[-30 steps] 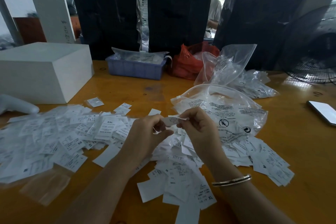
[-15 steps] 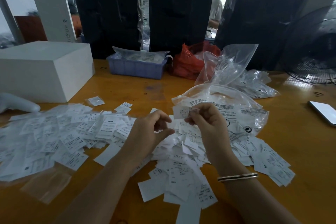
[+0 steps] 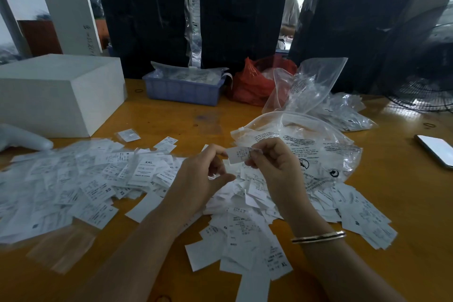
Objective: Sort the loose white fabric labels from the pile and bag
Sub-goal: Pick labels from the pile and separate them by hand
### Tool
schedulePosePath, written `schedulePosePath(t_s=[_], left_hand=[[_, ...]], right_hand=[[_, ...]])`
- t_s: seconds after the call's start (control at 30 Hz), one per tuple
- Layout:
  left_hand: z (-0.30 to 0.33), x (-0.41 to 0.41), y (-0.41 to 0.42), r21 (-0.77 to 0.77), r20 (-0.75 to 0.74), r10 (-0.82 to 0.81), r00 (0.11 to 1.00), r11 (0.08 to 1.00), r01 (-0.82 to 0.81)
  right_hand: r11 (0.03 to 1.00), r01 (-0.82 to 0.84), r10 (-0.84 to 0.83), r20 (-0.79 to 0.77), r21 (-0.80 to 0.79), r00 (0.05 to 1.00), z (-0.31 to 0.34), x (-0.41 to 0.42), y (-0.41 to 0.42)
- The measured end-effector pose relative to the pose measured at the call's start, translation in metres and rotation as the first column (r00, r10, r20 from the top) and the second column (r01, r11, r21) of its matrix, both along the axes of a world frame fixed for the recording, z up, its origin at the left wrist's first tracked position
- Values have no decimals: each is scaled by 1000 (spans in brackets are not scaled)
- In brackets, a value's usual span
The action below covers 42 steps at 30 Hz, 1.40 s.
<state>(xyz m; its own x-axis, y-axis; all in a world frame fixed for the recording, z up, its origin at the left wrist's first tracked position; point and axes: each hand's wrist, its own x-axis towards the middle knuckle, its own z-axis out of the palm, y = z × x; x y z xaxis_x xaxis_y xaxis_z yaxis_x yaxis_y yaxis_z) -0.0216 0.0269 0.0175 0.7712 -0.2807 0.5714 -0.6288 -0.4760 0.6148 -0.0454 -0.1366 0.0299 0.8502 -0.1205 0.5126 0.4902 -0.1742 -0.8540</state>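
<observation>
My right hand (image 3: 274,167) pinches one label (image 3: 239,154) above the pile (image 3: 240,208), its long axis roughly level, free end pointing left. My left hand (image 3: 198,179) is half curled, fingertips touching that end. Bag (image 3: 318,149) lies just behind.

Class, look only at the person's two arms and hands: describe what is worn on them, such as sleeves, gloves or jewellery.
Both forearms are bare as far as the picture shows, with no sleeves in view. Neither the left hand nor the right hand wears a glove, and no rings can be made out. The right wrist carries a thin metal bangle, shiny and seemingly made of two narrow bands. The left wrist carries nothing.
</observation>
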Motion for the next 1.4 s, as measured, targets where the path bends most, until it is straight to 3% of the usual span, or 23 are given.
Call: schedulePosePath(t_s=[0.37,1.03,1.1,1.23,1.3,1.4], left_hand=[[0,0,-1,51,-30,42,999,998,-40],[3,-3,2,-45,-29,-35,999,998,33],[2,-2,2,-45,-21,-43,999,998,42],[1,-1,1,-114,-64,-58,996,992,51],[2,-2,0,-179,-119,-68,991,983,46],[2,0,1,-258,-194,-84,977,966,32]], right_hand=[[998,-43,42,-11,-55,999,1,-1,8],[948,-27,28,-4,-316,1000,3,-2,-8],[971,-42,35,-33,-237,999,2,-1,-7],[972,-170,203,-213,163,956,-3,0,2],[897,-159,269,-225,411,936,-1,1,-2],[685,-168,366,-135,709,921,7,1,-14]])
